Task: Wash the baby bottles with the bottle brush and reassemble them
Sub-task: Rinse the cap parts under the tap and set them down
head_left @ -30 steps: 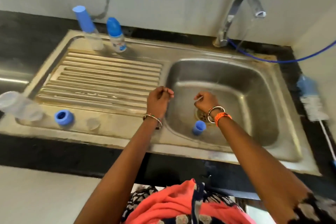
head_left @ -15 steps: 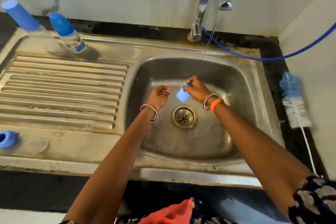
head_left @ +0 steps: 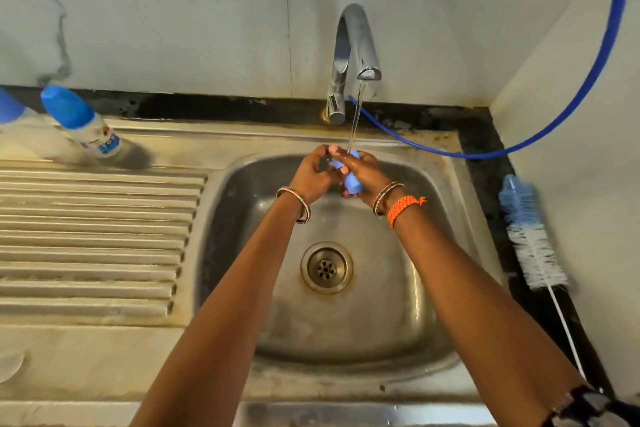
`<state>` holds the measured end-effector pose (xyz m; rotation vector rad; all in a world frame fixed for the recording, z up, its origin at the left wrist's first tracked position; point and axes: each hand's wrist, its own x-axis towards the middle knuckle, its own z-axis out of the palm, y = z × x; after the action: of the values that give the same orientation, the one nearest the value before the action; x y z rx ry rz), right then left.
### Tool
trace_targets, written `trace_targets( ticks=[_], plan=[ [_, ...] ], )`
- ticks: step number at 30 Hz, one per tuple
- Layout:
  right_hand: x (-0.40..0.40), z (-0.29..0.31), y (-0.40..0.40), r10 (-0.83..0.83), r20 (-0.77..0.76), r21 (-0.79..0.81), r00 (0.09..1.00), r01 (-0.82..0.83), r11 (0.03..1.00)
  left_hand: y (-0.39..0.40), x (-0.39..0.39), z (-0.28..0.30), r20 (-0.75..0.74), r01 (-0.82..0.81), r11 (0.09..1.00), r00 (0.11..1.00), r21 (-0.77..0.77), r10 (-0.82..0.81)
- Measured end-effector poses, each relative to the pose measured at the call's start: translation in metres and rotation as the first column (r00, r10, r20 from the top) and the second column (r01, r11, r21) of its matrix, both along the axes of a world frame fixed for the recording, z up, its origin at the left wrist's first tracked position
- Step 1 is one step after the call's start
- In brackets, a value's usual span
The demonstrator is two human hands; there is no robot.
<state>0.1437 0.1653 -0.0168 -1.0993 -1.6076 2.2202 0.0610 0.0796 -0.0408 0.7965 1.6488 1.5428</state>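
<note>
Both my hands meet under the running tap (head_left: 356,55) above the steel sink (head_left: 433,288). My right hand (head_left: 363,177) grips a blue bottle cap (head_left: 351,180), and the thin water stream falls onto it. My left hand (head_left: 313,173) is curled beside the cap and pinches a small clear part that is mostly hidden by the fingers. A baby bottle with a blue cap (head_left: 83,123) stands at the back of the drainboard, and a second blue-capped bottle (head_left: 14,121) is cut off at the left edge. The bottle brush (head_left: 530,239) lies on the counter to the right of the sink.
A ribbed drainboard (head_left: 93,239) spreads left of the basin. A blue hose (head_left: 554,121) curves from the tap base along the right wall. The drain (head_left: 326,268) sits in the basin's middle. A clear round piece (head_left: 10,364) lies at the left front rim.
Both hands rose from the sink floor to the water stream. My right hand picked up the blue cap from near the drain and now holds it under the tap. The view moved right.
</note>
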Motion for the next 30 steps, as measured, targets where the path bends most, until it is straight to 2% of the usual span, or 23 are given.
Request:
trace_targets(
  ticks=[2, 4, 8, 10, 11, 12, 13, 15, 16, 17, 18, 19, 21, 22, 24, 25, 26, 27, 28, 29, 30],
  plan=[
    [-0.004, 0.007, 0.002, 0.029, 0.063, -0.008, 0.998, -0.029, 1.000, -0.001, -0.001, 0.002, 0.026, 0.027, 0.998, 0.999, 0.052, -0.029],
    [-0.007, 0.011, 0.005, 0.067, 0.075, -0.113, 0.995, -0.058, 0.992, -0.006, -0.002, 0.003, 0.099, 0.046, 0.992, 0.993, 0.115, -0.058],
    [-0.005, 0.020, -0.001, 0.071, -0.061, -0.394, 0.996, -0.089, 0.915, -0.016, -0.005, 0.007, 0.136, 0.017, 0.987, 0.990, 0.161, -0.039],
    [0.000, 0.025, -0.005, 0.070, -0.141, -0.435, 0.988, -0.125, 0.892, -0.021, -0.009, 0.005, 0.101, 0.022, 0.989, 0.994, 0.147, -0.037],
    [0.003, 0.028, -0.007, 0.089, -0.144, -0.391, 0.986, -0.140, 0.910, -0.023, -0.010, 0.005, 0.075, 0.036, 0.991, 0.996, 0.130, -0.046],
    [0.006, 0.029, -0.010, 0.118, -0.099, -0.277, 0.988, -0.141, 0.950, -0.024, -0.012, 0.003, 0.040, 0.061, 0.992, 0.997, 0.111, -0.066],
    [0.009, 0.029, -0.012, 0.137, -0.024, -0.114, 0.990, -0.139, 0.984, -0.025, -0.012, 0.005, -0.007, 0.100, 0.991, 0.995, 0.086, -0.100],
    [0.007, 0.028, -0.018, 0.076, 0.075, 0.189, 0.994, -0.089, 0.978, -0.022, -0.010, 0.011, -0.096, 0.134, 0.991, 0.987, 0.030, -0.130],
    [0.004, 0.026, -0.021, 0.031, 0.060, 0.266, 0.998, -0.046, 0.963, -0.018, -0.009, 0.014, -0.121, 0.109, 0.994, 0.987, 0.020, -0.106],
    [0.000, 0.024, -0.022, -0.016, 0.032, 0.277, 0.999, 0.006, 0.961, -0.016, -0.008, 0.018, -0.126, 0.074, 0.997, 0.990, 0.036, -0.069],
    [-0.003, 0.025, -0.021, -0.066, 0.009, 0.214, 0.998, 0.062, 0.975, -0.014, -0.008, 0.021, -0.105, 0.038, 0.996, 0.994, 0.075, -0.030],
    [-0.003, 0.028, -0.018, -0.098, 0.006, 0.082, 0.995, 0.097, 0.992, -0.014, -0.007, 0.025, -0.069, 0.017, 0.992, 0.998, 0.123, -0.009],
    [0.003, 0.039, -0.011, -0.016, 0.004, -0.242, 1.000, 0.017, 0.970, -0.015, -0.009, 0.027, -0.052, 0.029, 0.985, 0.998, 0.169, -0.020],
    [0.008, 0.043, -0.008, 0.051, -0.025, -0.350, 0.998, -0.056, 0.935, -0.017, -0.011, 0.029, -0.068, 0.052, 0.985, 0.997, 0.163, -0.041],
    [0.013, 0.046, -0.006, 0.120, -0.067, -0.401, 0.991, -0.137, 0.906, -0.019, -0.016, 0.027, -0.092, 0.113, 0.986, 0.990, 0.123, -0.102],
    [0.012, 0.047, -0.007, 0.108, -0.041, -0.353, 0.993, -0.115, 0.929, -0.020, -0.018, 0.028, -0.105, 0.154, 0.983, 0.984, 0.102, -0.143],
    [0.009, 0.043, -0.007, 0.054, 0.022, -0.220, 0.998, -0.048, 0.974, -0.019, -0.018, 0.031, -0.131, 0.204, 0.976, 0.972, 0.076, -0.193],
    [0.005, 0.037, -0.007, -0.020, 0.100, 0.009, 0.995, 0.019, 1.000, -0.017, -0.017, 0.033, -0.141, 0.246, 0.968, 0.961, 0.042, -0.238],
    [0.003, 0.033, -0.009, -0.102, 0.163, 0.297, 0.981, 0.049, 0.954, -0.014, -0.013, 0.036, -0.159, 0.258, 0.966, 0.953, -0.008, -0.256],
    [0.002, 0.027, -0.010, -0.170, 0.182, 0.545, 0.968, 0.044, 0.837, -0.010, -0.009, 0.040, -0.181, 0.244, 0.969, 0.952, -0.043, -0.248],
    [0.002, 0.021, -0.010, -0.217, 0.160, 0.704, 0.963, 0.042, 0.709, -0.007, -0.005, 0.042, -0.218, 0.198, 0.978, 0.954, -0.063, -0.207]
  ],
)
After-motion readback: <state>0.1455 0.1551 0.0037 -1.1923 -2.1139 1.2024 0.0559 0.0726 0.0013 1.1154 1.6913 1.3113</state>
